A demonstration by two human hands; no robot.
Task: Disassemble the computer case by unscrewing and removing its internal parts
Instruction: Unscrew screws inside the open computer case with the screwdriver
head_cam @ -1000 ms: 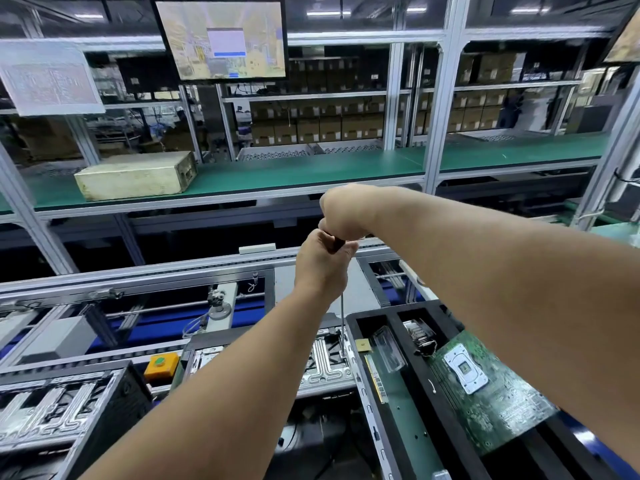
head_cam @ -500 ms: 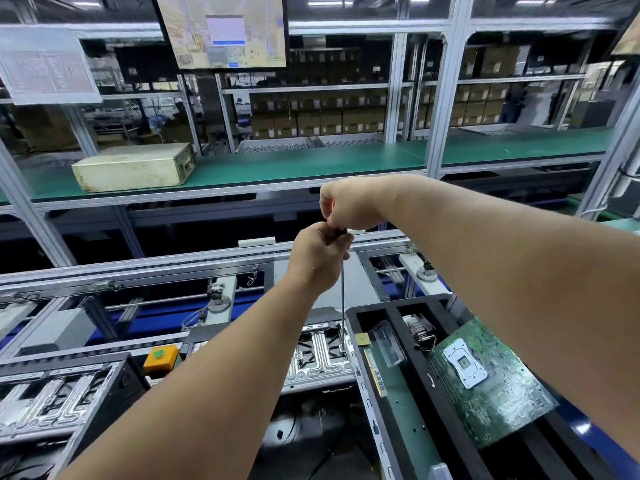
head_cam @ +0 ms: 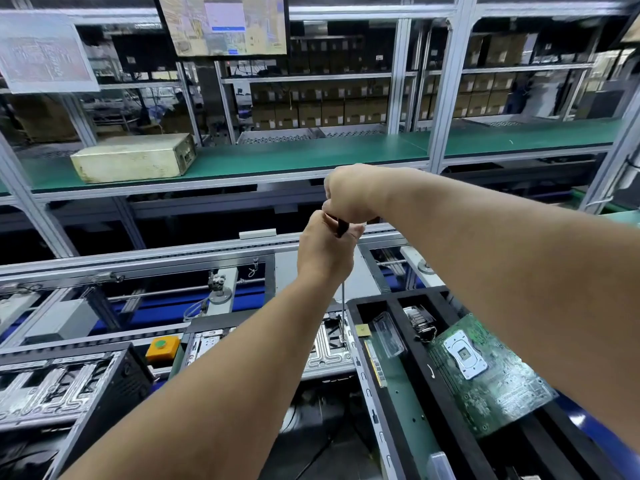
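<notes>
The open computer case with its ribbed, silver sheet-metal inner panel [head_cam: 329,348] lies on the conveyor line, below and between the two forearms, its right edge touching a black compartmented tray [head_cam: 412,344]. A long, thin-shafted screwdriver with a black handle [head_cam: 343,299] stands nearly upright, its tip down at the panel's far right corner, just beside the tray wall. The left hand [head_cam: 323,251] has its fingers curled around the lower handle; the right hand [head_cam: 349,194] is fisted over the handle's top.

This looks like the unscrewing step: a screw at that corner is probably being loosened, though the screw itself is too small to make out. Next would come steady downward pressure while turning, then lifting the freed screw away.

In the tray rests a green circuit board with a silver socket frame [head_cam: 485,372], a clear plastic piece [head_cam: 389,336] near its far end. Another open case [head_cam: 65,386] sits toward the left edge.
</notes>
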